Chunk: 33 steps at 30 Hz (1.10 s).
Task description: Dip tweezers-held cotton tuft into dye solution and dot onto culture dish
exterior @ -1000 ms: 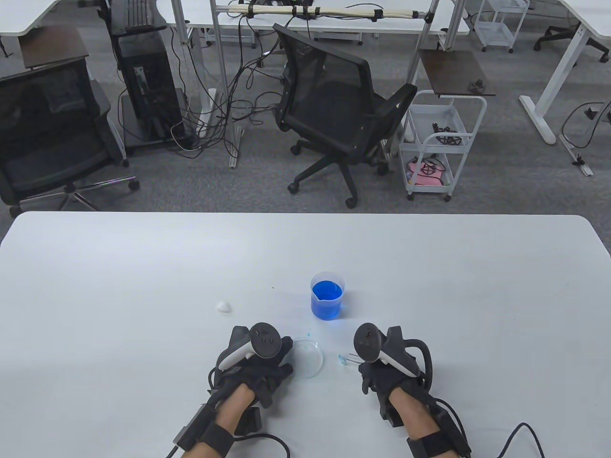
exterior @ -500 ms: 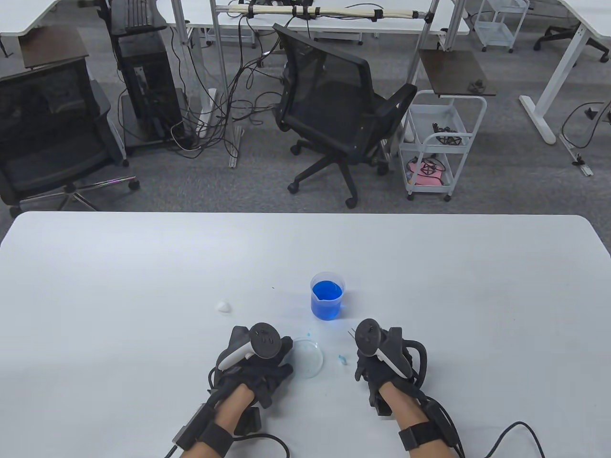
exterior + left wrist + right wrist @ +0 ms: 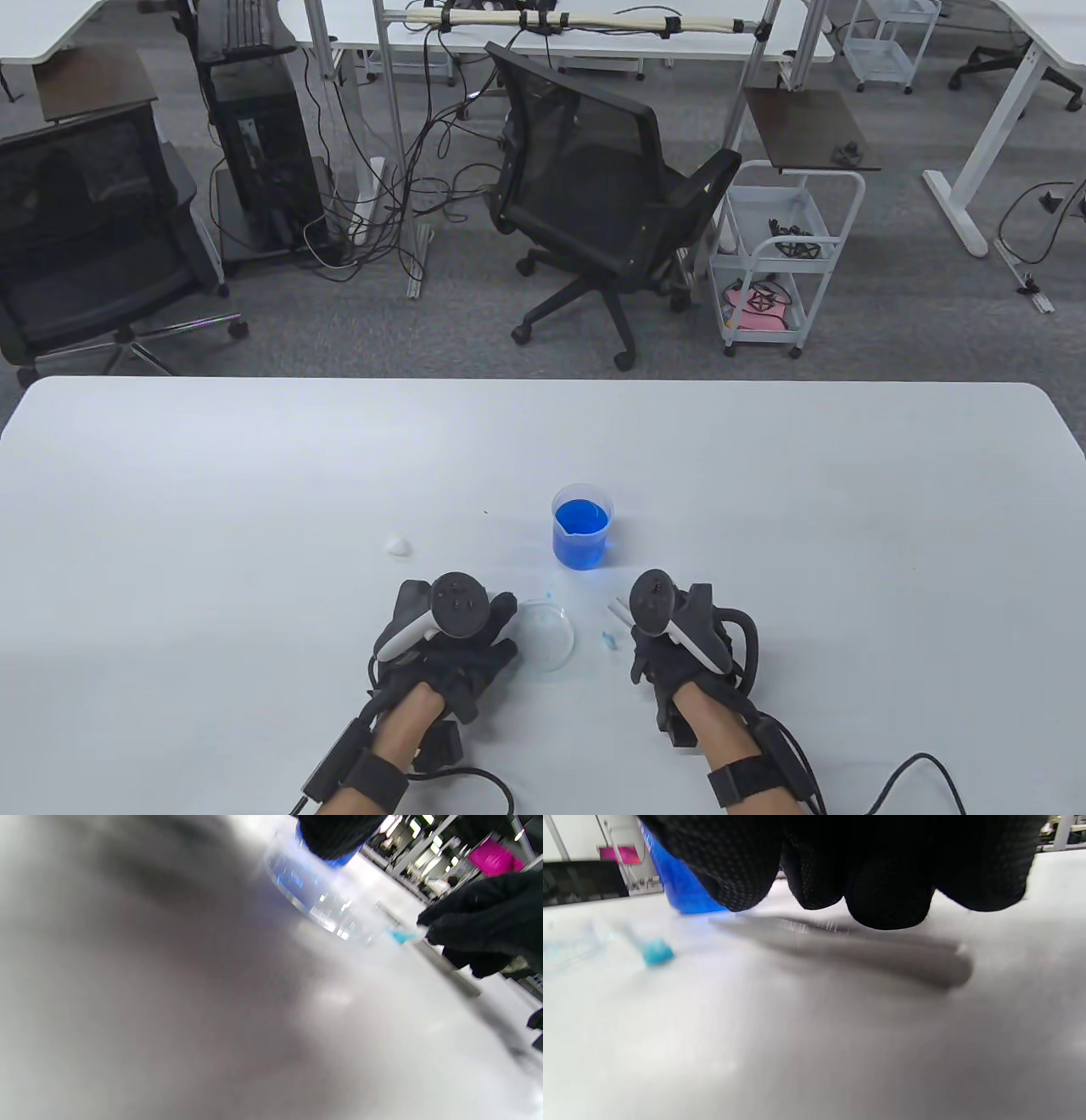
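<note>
Blue cotton tuft (image 3: 607, 637) lies on white surface (image 3: 254, 475), between clear dish (image 3: 547, 635) and right hand (image 3: 679, 637). Tweezers (image 3: 848, 946) lie flat on surface under right hand fingers (image 3: 891, 899); cannot tell if fingers grip them. Left hand (image 3: 450, 637) rests by dish's left edge, fingers at rim; cannot tell if gripping. Cup of blue dye (image 3: 582, 526) stands just behind dish. White cotton bit (image 3: 397, 546) lies off to left.
</note>
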Each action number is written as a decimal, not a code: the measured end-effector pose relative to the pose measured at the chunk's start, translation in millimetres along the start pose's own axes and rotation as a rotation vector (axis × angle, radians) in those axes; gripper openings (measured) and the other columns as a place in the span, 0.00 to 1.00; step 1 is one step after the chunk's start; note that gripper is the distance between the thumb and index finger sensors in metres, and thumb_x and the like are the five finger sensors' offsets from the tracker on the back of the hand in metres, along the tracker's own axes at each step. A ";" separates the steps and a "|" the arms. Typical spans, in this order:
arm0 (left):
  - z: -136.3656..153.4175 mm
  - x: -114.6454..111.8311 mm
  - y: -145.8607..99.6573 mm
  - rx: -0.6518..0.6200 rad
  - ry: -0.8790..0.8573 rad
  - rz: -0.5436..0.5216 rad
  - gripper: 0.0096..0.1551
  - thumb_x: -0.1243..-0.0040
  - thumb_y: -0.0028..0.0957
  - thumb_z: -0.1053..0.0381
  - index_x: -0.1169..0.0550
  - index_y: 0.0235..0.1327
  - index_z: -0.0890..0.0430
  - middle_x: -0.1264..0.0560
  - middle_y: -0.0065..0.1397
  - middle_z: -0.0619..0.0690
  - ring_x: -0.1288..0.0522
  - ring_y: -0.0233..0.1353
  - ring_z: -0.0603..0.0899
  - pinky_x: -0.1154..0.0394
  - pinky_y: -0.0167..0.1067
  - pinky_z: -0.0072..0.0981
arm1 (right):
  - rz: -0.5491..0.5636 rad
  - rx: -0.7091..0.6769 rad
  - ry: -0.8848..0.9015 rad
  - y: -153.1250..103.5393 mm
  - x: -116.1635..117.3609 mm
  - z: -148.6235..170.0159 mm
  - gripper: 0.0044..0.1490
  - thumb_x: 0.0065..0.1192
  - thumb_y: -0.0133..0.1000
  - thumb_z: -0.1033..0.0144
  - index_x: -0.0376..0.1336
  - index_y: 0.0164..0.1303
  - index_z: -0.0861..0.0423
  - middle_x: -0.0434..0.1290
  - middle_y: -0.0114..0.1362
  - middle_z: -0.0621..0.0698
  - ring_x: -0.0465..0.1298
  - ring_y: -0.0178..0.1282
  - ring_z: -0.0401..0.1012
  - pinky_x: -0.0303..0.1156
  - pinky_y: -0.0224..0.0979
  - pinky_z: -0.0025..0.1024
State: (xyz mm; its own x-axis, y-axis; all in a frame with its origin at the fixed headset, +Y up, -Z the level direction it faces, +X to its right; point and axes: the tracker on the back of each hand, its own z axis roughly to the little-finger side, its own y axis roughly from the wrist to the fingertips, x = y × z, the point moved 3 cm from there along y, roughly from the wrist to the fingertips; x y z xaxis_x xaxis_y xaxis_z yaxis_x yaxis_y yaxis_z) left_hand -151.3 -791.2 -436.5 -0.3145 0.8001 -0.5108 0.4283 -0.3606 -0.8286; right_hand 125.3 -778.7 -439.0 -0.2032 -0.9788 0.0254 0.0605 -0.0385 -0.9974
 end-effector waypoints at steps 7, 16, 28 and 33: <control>37.7 71.7 -76.2 0.046 0.004 -0.309 0.34 0.48 0.66 0.50 0.41 0.83 0.56 0.55 0.87 0.68 0.59 0.80 0.77 0.60 0.68 0.78 | 0.306 -0.012 0.068 -24.7 -61.8 37.5 0.39 0.70 0.47 0.56 0.65 0.67 0.59 0.65 0.75 0.65 0.74 0.65 0.57 0.73 0.62 0.58; 107.1 81.9 -112.0 0.144 -0.012 -0.496 0.35 0.46 0.66 0.50 0.41 0.83 0.57 0.57 0.88 0.66 0.61 0.81 0.76 0.62 0.68 0.79 | 0.279 0.003 0.019 -30.3 -48.3 74.7 0.48 0.67 0.48 0.50 0.54 0.77 0.53 0.51 0.84 0.62 0.55 0.80 0.65 0.55 0.74 0.73; 98.2 74.0 -100.1 0.126 0.040 -0.468 0.35 0.46 0.66 0.48 0.42 0.83 0.56 0.59 0.88 0.66 0.62 0.81 0.76 0.62 0.67 0.79 | 0.220 0.003 -0.015 -23.6 -37.3 71.9 0.48 0.67 0.48 0.49 0.54 0.77 0.54 0.52 0.84 0.62 0.56 0.80 0.65 0.55 0.74 0.73; 97.1 71.5 -99.8 0.131 0.034 -0.452 0.35 0.46 0.66 0.48 0.42 0.83 0.56 0.59 0.88 0.66 0.62 0.81 0.76 0.62 0.67 0.79 | 0.210 0.028 0.022 -26.4 -38.9 77.6 0.48 0.66 0.48 0.49 0.54 0.77 0.54 0.53 0.83 0.63 0.58 0.79 0.65 0.56 0.74 0.73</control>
State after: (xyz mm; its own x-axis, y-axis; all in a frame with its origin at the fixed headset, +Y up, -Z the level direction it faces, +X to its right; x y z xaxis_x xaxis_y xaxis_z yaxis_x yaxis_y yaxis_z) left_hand -298.8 -744.6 -412.6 -0.4158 0.9053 -0.0866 0.1442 -0.0284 -0.9891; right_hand 207.5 -755.2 -408.4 -0.2040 -0.9614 -0.1848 0.1312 0.1602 -0.9783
